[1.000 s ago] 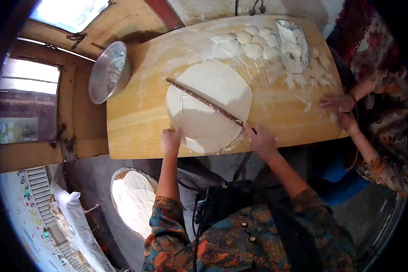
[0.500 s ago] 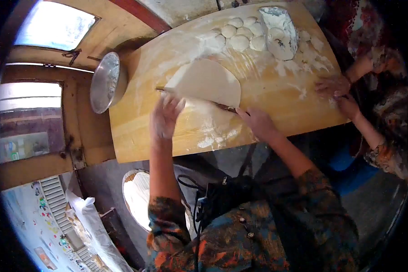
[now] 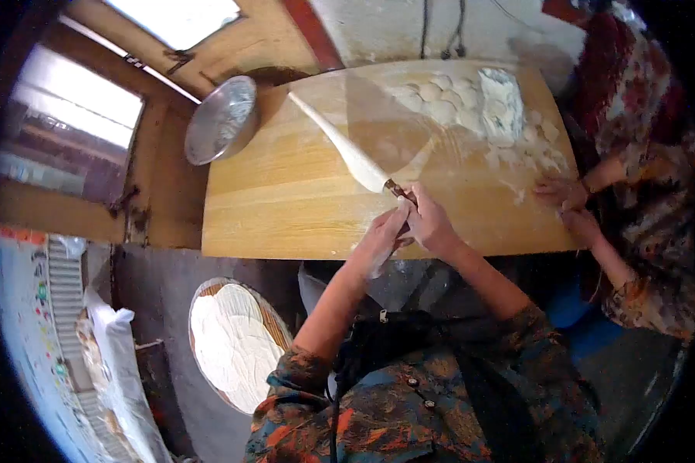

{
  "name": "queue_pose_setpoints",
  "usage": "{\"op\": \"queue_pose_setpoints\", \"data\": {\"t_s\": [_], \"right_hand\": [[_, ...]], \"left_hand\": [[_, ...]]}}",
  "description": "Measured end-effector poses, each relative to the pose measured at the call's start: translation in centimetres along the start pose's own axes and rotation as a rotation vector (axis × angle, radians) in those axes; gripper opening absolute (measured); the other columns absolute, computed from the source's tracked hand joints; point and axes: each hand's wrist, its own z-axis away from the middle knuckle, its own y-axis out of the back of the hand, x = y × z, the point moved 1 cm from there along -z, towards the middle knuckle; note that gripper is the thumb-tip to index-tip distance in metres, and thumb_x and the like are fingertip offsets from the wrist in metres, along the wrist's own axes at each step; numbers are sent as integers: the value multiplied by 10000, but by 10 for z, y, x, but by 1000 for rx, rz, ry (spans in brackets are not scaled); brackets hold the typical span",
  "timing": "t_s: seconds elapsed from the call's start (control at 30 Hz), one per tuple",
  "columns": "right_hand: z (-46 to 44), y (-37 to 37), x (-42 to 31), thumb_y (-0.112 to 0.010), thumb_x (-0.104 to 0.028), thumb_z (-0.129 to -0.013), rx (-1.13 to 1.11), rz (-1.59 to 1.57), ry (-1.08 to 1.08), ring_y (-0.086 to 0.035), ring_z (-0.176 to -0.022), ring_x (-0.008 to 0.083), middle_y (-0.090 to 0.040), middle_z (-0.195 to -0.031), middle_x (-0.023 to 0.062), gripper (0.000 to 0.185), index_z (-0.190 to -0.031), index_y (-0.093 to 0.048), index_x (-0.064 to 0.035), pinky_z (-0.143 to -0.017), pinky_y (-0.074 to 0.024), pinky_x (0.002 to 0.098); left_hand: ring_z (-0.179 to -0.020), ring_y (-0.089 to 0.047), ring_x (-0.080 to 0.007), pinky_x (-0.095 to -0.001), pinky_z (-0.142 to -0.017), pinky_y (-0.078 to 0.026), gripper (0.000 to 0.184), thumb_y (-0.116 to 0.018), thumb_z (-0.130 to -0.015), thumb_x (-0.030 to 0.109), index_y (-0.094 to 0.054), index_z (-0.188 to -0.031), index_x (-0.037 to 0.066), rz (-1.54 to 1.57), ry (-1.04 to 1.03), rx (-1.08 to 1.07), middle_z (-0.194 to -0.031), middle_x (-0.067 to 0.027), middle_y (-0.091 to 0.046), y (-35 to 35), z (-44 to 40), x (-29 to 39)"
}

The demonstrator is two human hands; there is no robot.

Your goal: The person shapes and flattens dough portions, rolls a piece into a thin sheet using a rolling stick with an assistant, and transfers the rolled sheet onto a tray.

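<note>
A thin dark wooden stick points away from me over the board, tilted to the left. White flattened dough covers its far length as a narrow, tapering shape; I cannot tell whether it is wrapped round or draped. My right hand is closed round the bare near end of the stick. Right against it, my left hand is closed at the same end, its fingers partly hidden. Both hands are above the front edge of the wooden board.
Several round dough pieces lie at the back right beside a floury tray. A metal bowl is at the left. Another person's hands rest on the right edge. Below stands a round tray with white dough sheets.
The dough sheet that lay spread on the board is now on the stick as a narrow shape. My left hand has moved from the stick's far end to beside my right hand.
</note>
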Motion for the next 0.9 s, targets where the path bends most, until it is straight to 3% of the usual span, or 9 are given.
{"op": "queue_pose_setpoints", "data": {"t_s": [0.1,0.23,0.43,0.47,0.57,0.6,0.7,0.73,0.9], "right_hand": [[-6,-33,-9,-495,-147,-946,53,-82,98,-626,-950,401,-628,-1011,234,351,-1274,-392,-80,-793,-482,450],[4,-62,-19,-501,-122,-943,137,-38,306,-616,-989,391,-612,-1062,246,428,-1335,-333,-80,-816,-474,443],[54,-76,3,-501,-158,-955,175,65,437,-604,-1020,349,-597,-1113,231,460,-1354,-303,-42,-855,-465,419],[54,-73,5,-457,-201,-983,82,54,220,-602,-994,317,-588,-1114,191,419,-1337,-323,-21,-847,-470,411],[55,-58,-10,-426,-239,-999,135,110,317,-614,-930,270,-581,-1092,171,376,-1299,-371,-19,-799,-489,394],[62,-51,-24,-425,-258,-1003,105,-96,109,-621,-860,224,-579,-1069,170,352,-1256,-417,-13,-742,-500,362],[47,-30,-28,-450,-251,-992,82,-110,24,-612,-808,192,-588,-1032,167,333,-1217,-453,-4,-713,-497,325],[36,-21,-30,-465,-229,-978,115,-2,-76,-607,-791,201,-596,-968,150,308,-1192,-479,-8,-703,-491,317],[34,0,-9,-493,-209,-953,102,71,45,-575,-726,188,-601,-827,111,275,-1147,-497,-14,-660,-467,344]], "left_hand": [[-839,-564,-119,-261,-711,-454,318,-507,-971,343,-593,-1041,45,85,-261,208,-959,-37,-600,-2,5,11],[-720,-542,-117,-262,-649,-443,256,-532,-936,276,-600,-922,30,139,-376,335,-803,-16,-580,4,20,19],[-657,-542,-134,-290,-614,-450,269,-532,-928,266,-599,-873,12,-261,-381,409,-728,-38,-574,15,28,-26],[-707,-547,-137,-300,-626,-445,277,-524,-927,274,-591,-904,6,-143,-284,353,-800,-79,-595,16,24,-29],[-787,-563,-136,-296,-643,-442,321,-491,-945,323,-575,-961,14,-137,-540,246,-922,-99,-609,2,27,-33],[-825,-566,-146,-293,-668,-440,348,-469,-953,355,-568,-1007,25,-137,-443,240,-950,-87,-609,3,33,-40],[-940,-577,-176,-282,-744,-437,449,-403,-976,450,-548,-1143,59,-150,-230,199,-1033,-51,-610,9,30,-35],[-995,-567,-190,-305,-801,-431,481,-421,-970,457,-537,-1212,57,-95,-256,193,-1078,-63,-607,1,35,-37],[-1025,-565,-195,-338,-870,-434,516,-460,-960,443,-516,-1261,27,-82,-243,61,-1132,-100,-598,-12,42,-37]]}}
